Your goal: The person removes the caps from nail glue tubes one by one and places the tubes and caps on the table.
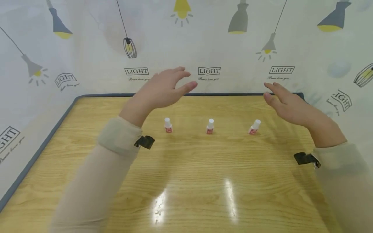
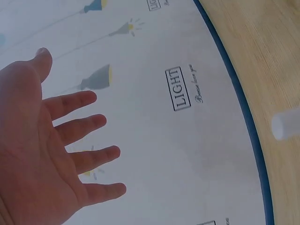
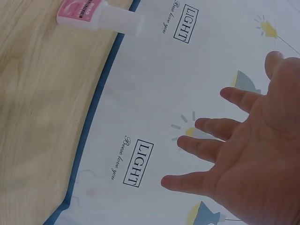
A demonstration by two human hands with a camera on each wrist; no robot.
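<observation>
Three small white bottles with white caps and pink-red labels stand upright in a spaced row toward the back of the table: a left bottle [image 1: 168, 126], a middle bottle [image 1: 210, 126] and a right bottle [image 1: 254, 127]. My left hand [image 1: 166, 87] is raised above and behind the left bottle, holding nothing, fingers spread in the left wrist view. A white cap [image 2: 287, 124] shows at that view's right edge. My right hand [image 1: 294, 103] hovers to the right of the right bottle, its fingers extended and apart. In the right wrist view a pink-labelled bottle [image 3: 96, 15] appears at the top.
The wood-grain table [image 1: 192, 168] has a dark blue edge strip [image 1: 233, 94] along its back and left. Behind it rises a white wall covering [image 1: 163, 38] printed with lamps and the word LIGHT. Black straps [image 1: 144, 142] hang at both sleeve cuffs.
</observation>
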